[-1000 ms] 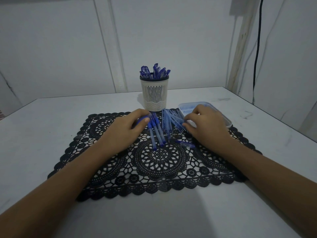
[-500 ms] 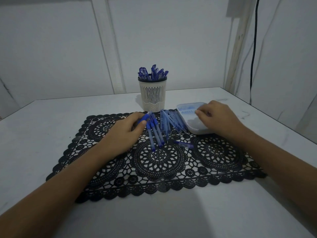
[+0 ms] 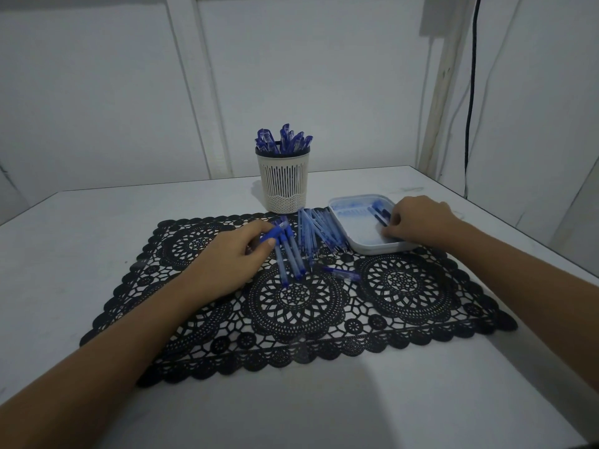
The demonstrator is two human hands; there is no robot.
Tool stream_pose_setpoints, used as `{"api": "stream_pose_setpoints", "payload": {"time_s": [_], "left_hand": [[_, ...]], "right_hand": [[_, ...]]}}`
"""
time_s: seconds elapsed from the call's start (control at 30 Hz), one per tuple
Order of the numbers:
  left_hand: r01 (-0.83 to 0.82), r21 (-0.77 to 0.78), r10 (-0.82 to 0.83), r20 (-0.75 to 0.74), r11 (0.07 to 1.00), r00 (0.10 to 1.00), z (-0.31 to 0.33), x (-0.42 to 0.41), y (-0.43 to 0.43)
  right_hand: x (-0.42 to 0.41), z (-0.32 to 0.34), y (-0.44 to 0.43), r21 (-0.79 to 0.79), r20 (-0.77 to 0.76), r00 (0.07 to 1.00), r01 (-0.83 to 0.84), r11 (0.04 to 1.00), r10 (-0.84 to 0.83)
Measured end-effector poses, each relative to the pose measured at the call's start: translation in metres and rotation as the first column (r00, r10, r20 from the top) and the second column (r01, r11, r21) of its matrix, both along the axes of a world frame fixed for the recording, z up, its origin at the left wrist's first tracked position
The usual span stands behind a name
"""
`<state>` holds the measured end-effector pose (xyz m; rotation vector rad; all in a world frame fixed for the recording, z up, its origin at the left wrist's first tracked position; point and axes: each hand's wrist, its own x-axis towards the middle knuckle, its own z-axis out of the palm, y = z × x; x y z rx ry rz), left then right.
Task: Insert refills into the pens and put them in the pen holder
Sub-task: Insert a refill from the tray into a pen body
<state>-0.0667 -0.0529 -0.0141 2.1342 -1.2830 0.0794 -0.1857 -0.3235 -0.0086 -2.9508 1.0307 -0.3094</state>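
A white slotted pen holder (image 3: pixel 282 183) stands at the back of the table with several blue pens upright in it. On the black lace mat (image 3: pixel 298 306) lie a few blue pen bodies (image 3: pixel 288 254), and to their right a bundle of thin refills (image 3: pixel 319 233). My left hand (image 3: pixel 233 257) grips one blue pen body (image 3: pixel 274 233) at the left edge of that pile. My right hand (image 3: pixel 418 220) reaches into the shallow white tray (image 3: pixel 359 234), fingertips on small blue parts (image 3: pixel 379 212) there; whether it pinches one is hidden. One loose blue pen piece (image 3: pixel 342 273) lies nearer me.
The white table's right edge (image 3: pixel 518 234) runs close to the tray. A black cable (image 3: pixel 470 102) hangs down the right wall. The walls stand right behind the holder.
My right hand left the refill bundle and moved right and back into the tray. My left hand stayed on the blue pen body.
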Motion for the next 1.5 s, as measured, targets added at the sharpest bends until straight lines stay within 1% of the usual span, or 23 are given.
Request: {"api": "stream_pose_setpoints", "payload": {"time_s": [0.37,0.43,0.5,0.57,0.63,0.7,0.83,0.9,0.97,1.1,1.27,1.5], "left_hand": [[-0.034,0.027,0.033,0.043,0.999,0.999,-0.001,0.0,0.0],[-0.033,0.019,0.033,0.048,0.999,0.998,-0.001,-0.001,0.0],[-0.041,0.01,0.041,0.06,0.999,0.997,-0.001,-0.001,0.0],[-0.046,0.006,0.046,0.063,0.999,0.997,0.001,0.0,0.001],[-0.045,0.001,0.045,0.062,0.999,0.997,0.002,0.0,0.001],[-0.044,0.001,0.044,0.066,0.999,0.997,0.002,0.001,0.002],[-0.032,0.002,0.032,0.053,0.999,0.998,0.002,0.002,0.004],[-0.031,0.001,0.031,0.047,1.0,0.998,0.002,0.003,0.004],[-0.032,0.0,0.032,0.044,0.999,0.999,0.002,0.003,0.004],[-0.016,0.007,0.015,0.05,1.0,0.999,0.003,0.002,0.004],[-0.015,0.02,0.015,0.046,1.0,0.999,0.001,0.003,0.003],[-0.025,0.006,0.025,0.021,1.0,0.999,0.002,0.002,0.003]], "right_hand": [[0.004,0.002,0.009,0.142,0.044,0.999,-0.006,0.99,-0.001],[0.006,-0.001,0.013,0.129,0.076,0.997,0.012,0.992,-0.022],[0.008,-0.003,0.016,0.11,0.16,0.987,0.008,0.994,-0.026],[0.006,-0.004,0.02,0.138,0.309,0.95,-0.089,0.986,0.042],[0.002,-0.003,0.028,0.168,0.447,0.881,-0.252,0.953,0.154],[-0.004,-0.002,0.037,0.139,0.49,0.832,-0.37,0.918,0.261],[-0.015,-0.001,0.051,-0.032,0.493,0.739,-0.512,0.858,0.459],[-0.019,-0.003,0.054,-0.071,0.483,0.702,-0.564,0.823,0.523],[-0.02,-0.006,0.056,-0.084,0.465,0.685,-0.597,0.798,0.561],[-0.019,-0.009,0.056,-0.108,0.459,0.672,-0.607,0.787,0.581],[-0.019,-0.01,0.057,-0.086,0.462,0.681,-0.603,0.793,0.568],[-0.019,-0.011,0.059,-0.075,0.44,0.672,-0.633,0.77,0.595]]}}
